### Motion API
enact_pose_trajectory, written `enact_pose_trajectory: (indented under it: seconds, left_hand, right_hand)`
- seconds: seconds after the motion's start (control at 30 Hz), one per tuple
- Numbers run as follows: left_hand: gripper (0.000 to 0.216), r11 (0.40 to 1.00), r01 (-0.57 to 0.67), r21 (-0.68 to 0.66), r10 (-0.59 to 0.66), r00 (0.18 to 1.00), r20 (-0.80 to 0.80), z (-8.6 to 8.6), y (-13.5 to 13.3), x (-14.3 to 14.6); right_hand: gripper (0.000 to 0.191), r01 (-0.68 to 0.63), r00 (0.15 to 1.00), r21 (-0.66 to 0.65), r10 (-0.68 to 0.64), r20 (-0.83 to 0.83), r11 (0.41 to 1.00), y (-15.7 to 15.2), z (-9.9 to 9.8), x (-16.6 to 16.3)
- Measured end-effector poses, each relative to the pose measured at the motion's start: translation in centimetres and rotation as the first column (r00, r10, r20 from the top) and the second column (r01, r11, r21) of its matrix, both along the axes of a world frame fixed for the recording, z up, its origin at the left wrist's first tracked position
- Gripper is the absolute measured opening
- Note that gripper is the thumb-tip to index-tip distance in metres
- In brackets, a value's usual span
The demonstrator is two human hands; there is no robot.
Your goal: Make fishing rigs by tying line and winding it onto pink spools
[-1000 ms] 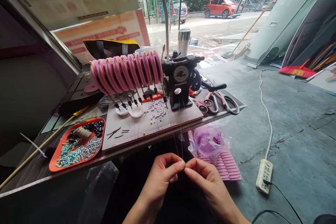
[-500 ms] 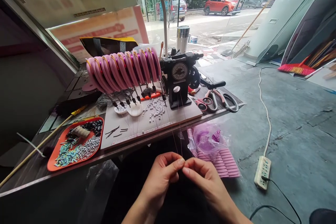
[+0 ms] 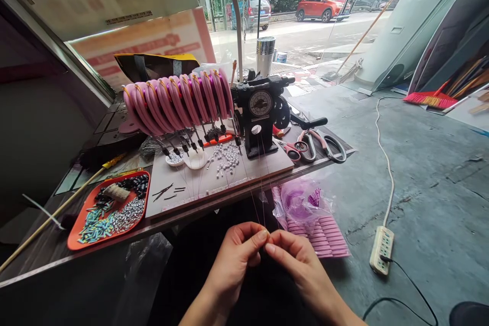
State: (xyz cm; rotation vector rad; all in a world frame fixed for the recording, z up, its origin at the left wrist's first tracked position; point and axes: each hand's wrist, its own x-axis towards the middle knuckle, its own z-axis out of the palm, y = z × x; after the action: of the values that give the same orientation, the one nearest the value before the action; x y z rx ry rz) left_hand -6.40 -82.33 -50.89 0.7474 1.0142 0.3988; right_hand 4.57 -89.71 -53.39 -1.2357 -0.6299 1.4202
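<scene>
My left hand (image 3: pixel 244 247) and my right hand (image 3: pixel 292 254) meet fingertip to fingertip in front of the table edge, each pinched closed on thin line (image 3: pixel 263 204). Whatever sits right between the fingertips is too small to make out. The fine strands run up from my fingers towards the black hand-cranked winding machine (image 3: pixel 261 117). To its left is a row of pink foam spools (image 3: pixel 178 99), with thin lines and small black-tipped pieces hanging below them. Beneath lie loose pale beads (image 3: pixel 228 158) on a light board (image 3: pixel 252 175).
An orange tray (image 3: pixel 72 237) with beads and small tubes stands at the left. Scissors (image 3: pixel 294 150) and pliers (image 3: pixel 332 147) lie by the machine. Below the table edge is a bag of pink foam pieces (image 3: pixel 324 239). A power strip (image 3: pixel 382 249) rests on the floor.
My hands hold almost the same pinch and place as before. The view has shifted very slightly; nothing else visibly differs.
</scene>
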Motion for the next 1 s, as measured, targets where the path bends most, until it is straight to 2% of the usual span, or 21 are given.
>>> enact_pose_trajectory:
  seconds: [0.13, 0.27, 0.43, 0.5, 0.73, 1.0]
  left_hand:
    - [0.032, 0.998, -0.059, 0.003, 0.059, 0.998, -0.011, -0.4, -0.2, -0.1]
    - [0.029, 0.992, -0.101, -0.08, 0.105, 0.993, 0.045, -0.5, -0.4, -0.3]
    - [0.029, 0.97, -0.153, -0.189, 0.168, 0.984, 0.065, -0.6, -0.8, -0.3]
    - [0.029, 0.963, -0.179, -0.202, 0.195, 0.979, 0.062, -0.6, -0.9, -0.2]
    - [0.031, 0.968, -0.196, -0.156, 0.203, 0.978, 0.034, -0.4, -1.0, 0.0]
    - [0.03, 0.989, -0.136, -0.058, 0.136, 0.991, 0.003, -1.1, -1.0, -0.1]
  right_hand:
    - [0.032, 0.051, 0.998, -0.017, -0.05, 0.036, 0.999, -0.2, -0.2, 0.1]
    - [0.033, 0.125, 0.991, -0.018, -0.124, 0.049, 0.992, -0.4, -0.3, 0.1]
    - [0.037, 0.038, 0.987, -0.062, -0.047, -0.151, 0.997, -0.2, -0.6, -0.1]
    - [0.039, 0.002, 0.983, -0.076, -0.016, -0.184, 0.997, -0.1, -0.8, -0.1]
    - [0.041, -0.041, 0.991, -0.128, 0.025, -0.129, 0.991, -0.2, -0.8, 0.3]
    - [0.039, -0.061, 0.986, -0.143, 0.037, -0.165, 0.988, -0.1, -0.4, 0.5]
